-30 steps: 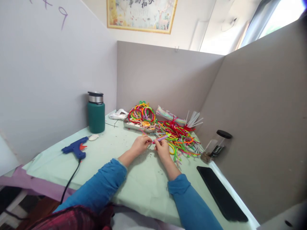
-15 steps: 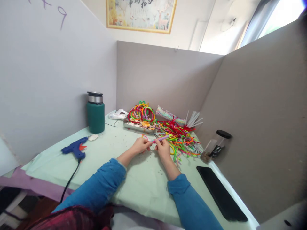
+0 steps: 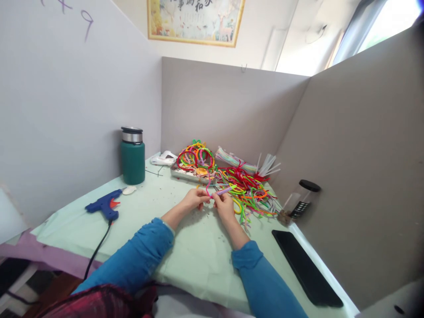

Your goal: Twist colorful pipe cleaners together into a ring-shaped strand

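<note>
Above the middle of the table, my right hand (image 3: pixel 224 205) is closed on a thin purple stick (image 3: pixel 224 191) with a green end pointing up to the right. Close beside it, my left hand (image 3: pixel 195 199) pinches a pink pipe cleaner (image 3: pixel 208 184) near the stick's lower left end. The pink strand rises and curves above the fingertips. Just beyond the hands lies a heap of coloured pipe cleaners (image 3: pixel 243 181). Fingers cover the place where strand and stick meet.
Behind my left hand is a metal tray (image 3: pixel 188 177) with coloured rings. A green bottle (image 3: pixel 133 161) and a blue glue gun (image 3: pixel 105 205) are at the left. A clear jar (image 3: pixel 300 201) and a black flat object (image 3: pixel 304 267) are at the right.
The pink strand now stands up in a curve above my fingertips, where before it lay lower and to the left. Both hands have barely moved.
</note>
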Available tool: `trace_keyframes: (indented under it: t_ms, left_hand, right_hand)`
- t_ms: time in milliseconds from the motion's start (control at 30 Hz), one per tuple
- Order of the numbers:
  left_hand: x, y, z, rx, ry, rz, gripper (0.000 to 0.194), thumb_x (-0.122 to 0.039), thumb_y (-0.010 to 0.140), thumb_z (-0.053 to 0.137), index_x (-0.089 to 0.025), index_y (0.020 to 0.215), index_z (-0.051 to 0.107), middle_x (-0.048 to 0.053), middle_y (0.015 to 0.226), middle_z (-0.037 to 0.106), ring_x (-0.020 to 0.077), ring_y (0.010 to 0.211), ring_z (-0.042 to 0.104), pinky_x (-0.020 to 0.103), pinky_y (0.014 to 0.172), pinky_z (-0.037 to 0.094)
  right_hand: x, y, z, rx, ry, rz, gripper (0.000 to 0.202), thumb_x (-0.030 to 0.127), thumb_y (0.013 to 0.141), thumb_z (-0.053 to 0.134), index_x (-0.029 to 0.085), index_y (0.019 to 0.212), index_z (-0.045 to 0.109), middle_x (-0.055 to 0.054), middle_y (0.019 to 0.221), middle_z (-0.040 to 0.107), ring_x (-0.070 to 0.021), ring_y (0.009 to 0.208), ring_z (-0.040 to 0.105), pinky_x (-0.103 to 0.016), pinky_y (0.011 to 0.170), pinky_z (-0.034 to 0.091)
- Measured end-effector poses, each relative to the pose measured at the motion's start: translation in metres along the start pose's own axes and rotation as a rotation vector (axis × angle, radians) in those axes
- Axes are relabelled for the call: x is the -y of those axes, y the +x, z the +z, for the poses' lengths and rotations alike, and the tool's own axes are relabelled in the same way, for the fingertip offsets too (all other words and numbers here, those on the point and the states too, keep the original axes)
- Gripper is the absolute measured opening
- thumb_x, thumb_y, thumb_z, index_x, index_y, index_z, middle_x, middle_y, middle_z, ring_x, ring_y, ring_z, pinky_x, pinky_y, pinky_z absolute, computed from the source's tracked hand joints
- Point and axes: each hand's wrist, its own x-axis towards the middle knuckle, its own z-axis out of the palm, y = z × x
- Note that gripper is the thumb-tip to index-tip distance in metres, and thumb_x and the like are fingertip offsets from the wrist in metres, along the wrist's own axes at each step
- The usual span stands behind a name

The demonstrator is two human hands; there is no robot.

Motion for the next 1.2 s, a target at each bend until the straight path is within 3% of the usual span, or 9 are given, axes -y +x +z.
trace_keyframes:
  t_ms: [567, 767, 933, 1200]
  left_hand:
    - [0.004, 0.006, 0.003, -0.080, 0.051, 0.176, 0.030, -0.039, 0.063, 0.069, -0.013, 0.074, 0.058, -0.005, 0.050, 0.055, 0.0053, 0.032, 0.042, 0.019, 0.035, 0.031]
    - [0.005, 0.006, 0.003, -0.095, 0.047, 0.223, 0.033, -0.042, 0.062, 0.070, -0.014, 0.073, 0.056, -0.003, 0.056, 0.058, 0.0055, 0.034, 0.043, 0.019, 0.035, 0.031]
    - [0.003, 0.002, 0.003, -0.123, 0.193, 0.249, 0.028, -0.040, 0.067, 0.066, -0.014, 0.072, 0.058, -0.007, 0.045, 0.050, 0.0056, 0.035, 0.042, 0.018, 0.039, 0.031]
    - [-0.001, -0.003, 0.004, -0.125, 0.346, 0.294, 0.021, -0.035, 0.074, 0.060, -0.015, 0.076, 0.064, -0.006, 0.043, 0.049, 0.0064, 0.037, 0.044, 0.018, 0.044, 0.033]
  right_hand:
    - [0.014, -0.005, 0.002, -0.007, 0.136, 0.111, 0.033, 0.048, 0.066, 0.065, 0.017, 0.070, 0.056, 0.005, 0.045, 0.049, -0.0097, 0.041, 0.040, -0.023, 0.043, 0.028]
    - [0.017, -0.005, 0.002, 0.001, 0.164, 0.120, 0.032, 0.047, 0.066, 0.065, 0.017, 0.069, 0.056, 0.005, 0.043, 0.048, -0.0092, 0.040, 0.038, -0.023, 0.042, 0.027]
    - [0.015, -0.005, 0.002, -0.003, 0.170, 0.118, 0.031, 0.045, 0.065, 0.066, 0.016, 0.069, 0.055, 0.006, 0.043, 0.048, -0.0086, 0.040, 0.038, -0.022, 0.042, 0.027]
    - [0.013, -0.003, 0.000, -0.040, 0.180, 0.124, 0.032, 0.046, 0.064, 0.066, 0.016, 0.069, 0.056, 0.006, 0.042, 0.047, -0.0085, 0.039, 0.038, -0.022, 0.041, 0.025]
